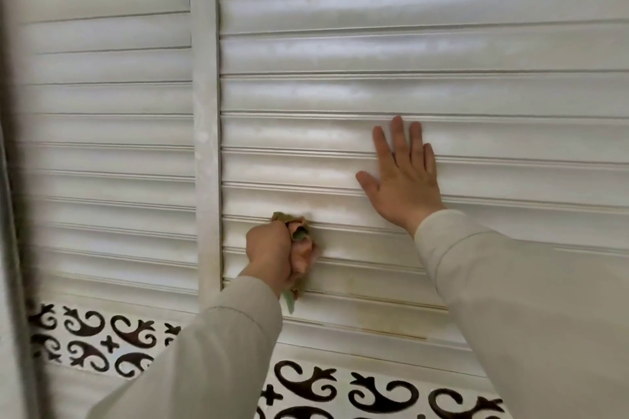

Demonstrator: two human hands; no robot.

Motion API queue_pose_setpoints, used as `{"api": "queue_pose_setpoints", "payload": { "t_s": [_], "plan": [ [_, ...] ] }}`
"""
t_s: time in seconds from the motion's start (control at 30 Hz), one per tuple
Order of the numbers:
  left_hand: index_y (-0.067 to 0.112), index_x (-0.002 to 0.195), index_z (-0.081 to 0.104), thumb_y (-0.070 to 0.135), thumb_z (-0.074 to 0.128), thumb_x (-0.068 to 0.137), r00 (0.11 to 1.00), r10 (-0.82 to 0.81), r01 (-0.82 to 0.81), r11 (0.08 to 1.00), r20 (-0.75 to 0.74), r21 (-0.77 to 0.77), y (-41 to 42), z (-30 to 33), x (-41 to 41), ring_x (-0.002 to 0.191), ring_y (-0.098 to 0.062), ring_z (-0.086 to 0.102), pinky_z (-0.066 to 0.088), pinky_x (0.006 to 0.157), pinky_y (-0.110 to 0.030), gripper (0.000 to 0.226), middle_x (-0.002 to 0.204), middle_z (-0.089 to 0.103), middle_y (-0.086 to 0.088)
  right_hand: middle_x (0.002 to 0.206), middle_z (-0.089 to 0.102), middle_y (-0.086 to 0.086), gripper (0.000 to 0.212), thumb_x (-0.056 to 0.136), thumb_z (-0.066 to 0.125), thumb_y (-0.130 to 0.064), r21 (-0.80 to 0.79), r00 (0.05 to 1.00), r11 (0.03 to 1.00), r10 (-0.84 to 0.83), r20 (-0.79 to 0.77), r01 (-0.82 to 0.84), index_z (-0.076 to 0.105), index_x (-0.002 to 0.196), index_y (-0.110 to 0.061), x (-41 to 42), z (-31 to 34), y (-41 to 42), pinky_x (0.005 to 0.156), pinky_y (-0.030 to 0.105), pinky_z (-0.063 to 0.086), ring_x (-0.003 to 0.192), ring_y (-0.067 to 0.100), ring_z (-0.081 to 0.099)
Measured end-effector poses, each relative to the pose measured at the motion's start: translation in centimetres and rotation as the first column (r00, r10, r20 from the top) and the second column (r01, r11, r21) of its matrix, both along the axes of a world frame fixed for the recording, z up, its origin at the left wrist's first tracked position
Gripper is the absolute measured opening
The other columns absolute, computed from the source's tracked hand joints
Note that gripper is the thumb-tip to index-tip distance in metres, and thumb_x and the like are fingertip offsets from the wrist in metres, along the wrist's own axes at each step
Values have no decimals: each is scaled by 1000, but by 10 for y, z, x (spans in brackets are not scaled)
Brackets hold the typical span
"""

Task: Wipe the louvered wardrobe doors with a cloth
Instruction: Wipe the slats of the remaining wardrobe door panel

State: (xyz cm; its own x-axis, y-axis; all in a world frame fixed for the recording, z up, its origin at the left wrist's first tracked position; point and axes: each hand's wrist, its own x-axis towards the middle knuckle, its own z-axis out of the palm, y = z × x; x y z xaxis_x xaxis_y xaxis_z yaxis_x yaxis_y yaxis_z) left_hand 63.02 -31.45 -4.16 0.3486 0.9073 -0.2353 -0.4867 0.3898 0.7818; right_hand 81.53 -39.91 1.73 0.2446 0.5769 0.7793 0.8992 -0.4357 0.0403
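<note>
Your left hand (pixel 269 253) has its fingers clenched round the bunched green-and-peach cloth (pixel 301 248), pressed to a low slat of the white louvered wardrobe door (pixel 476 92). Your right hand (pixel 403 177) braces flat, fingers released. Wiping's underway; next, sweep along that yellowed slat below.

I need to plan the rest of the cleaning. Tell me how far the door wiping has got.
Done: cannot be judged; the upper slats merely look pale and streaky. In hand: the left hand grips a bunched cloth against a lower slat beside the centre stile, while the right hand presses flat on the door. Left: brownish stains on the bottom slats.
</note>
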Motion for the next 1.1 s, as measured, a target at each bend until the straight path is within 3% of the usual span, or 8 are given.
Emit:
{"api": "queue_pose_setpoints", "payload": {
  "t_s": [0.2, 0.37, 0.43, 0.53, 0.9, 0.97, 1.03, 1.1],
  "plan": [
    [13, 85, 63, 6, 55, 91, 984, 176, -177, 984, 25, 29, 67, -5, -58, 83, -32, 51, 42, 33, -29, 12, 65, 48, -8, 161, -30, -4, 77, 98, 27, -62, 83, 999, 996, -34, 33, 32, -11, 157, -32, -7, -8, 16, 119, 40, -16, 147, 22, -29],
    [12, 72, 64, 9, 50, 89, 997, 20, -7, 985, -76, 170, 22, -8, -19, 45, -20, 42, 45, 46, -28, 22, 45, 42, -9, 162, -26, -3, 77, 98, 29, -62, 114, 998, 993, -49, 39, 44, -8, 157, -31, -4, -11, 16, 118, 40, -17, 148, 23, -26],
    [10, 63, 65, 0, 46, 87, 995, -17, 33, 986, -103, 162, -1, -6, -4, 48, -26, 50, 48, 51, -34, 32, 43, 47, -11, 163, -23, -3, 77, 97, 30, -62, 144, 997, 989, -47, 58, 39, -5, 158, -31, -2, -12, 15, 118, 39, -17, 149, 24, -23],
    [10, 74, 60, -4, 40, 88, 991, -11, 23, 996, -132, 89, -10, 0, 2, 73, -38, 56, 45, 38, -31, 29, 64, 57, -14, 164, -21, -3, 77, 97, 30, -62, 153, 997, 987, -51, 62, 41, -4, 158, -31, 1, -14, 15, 118, 38, -16, 150, 24, -21],
    [13, 81, 52, 13, 47, 99, 968, 239, -239, 971, 71, 3, 37, 0, -54, 78, -29, 56, 49, 35, -31, 19, 91, 58, -9, 167, -7, 2, 77, 96, 35, -61, 240, 992, 971, -42, 120, 12, 7, 159, -28, 11, -16, 14, 122, 46, -3, 152, 28, -9],
    [10, 82, 58, 16, 39, 102, 922, 387, -385, 912, 11, 142, 30, 0, -49, 60, -27, 56, 43, 32, -20, 28, 85, 66, -7, 167, -4, 3, 77, 96, 38, -61, 261, 991, 965, -32, 129, -2, 10, 159, -27, 13, -17, 15, 122, 48, 0, 152, 29, -7],
    [9, 97, 64, 21, 38, 103, 780, 616, -500, 719, -110, 483, 37, -1, -42, 63, -28, 65, 48, 40, -23, 30, 83, 70, -6, 167, -3, 4, 77, 95, 39, -60, 278, 989, 961, -41, 143, 0, 12, 159, -26, 14, -18, 16, 122, 48, 1, 153, 30, -5],
    [10, 118, 61, 25, 43, 102, 582, 779, -375, 511, -233, 773, 54, -7, -37, 101, -33, 64, 54, 82, -36, 28, 110, 67, -11, 167, -1, 4, 78, 95, 40, -60, 287, 986, 958, -51, 156, 5, 13, 159, -25, 14, -17, 17, 122, 49, 2, 152, 30, -4]
  ]
}}
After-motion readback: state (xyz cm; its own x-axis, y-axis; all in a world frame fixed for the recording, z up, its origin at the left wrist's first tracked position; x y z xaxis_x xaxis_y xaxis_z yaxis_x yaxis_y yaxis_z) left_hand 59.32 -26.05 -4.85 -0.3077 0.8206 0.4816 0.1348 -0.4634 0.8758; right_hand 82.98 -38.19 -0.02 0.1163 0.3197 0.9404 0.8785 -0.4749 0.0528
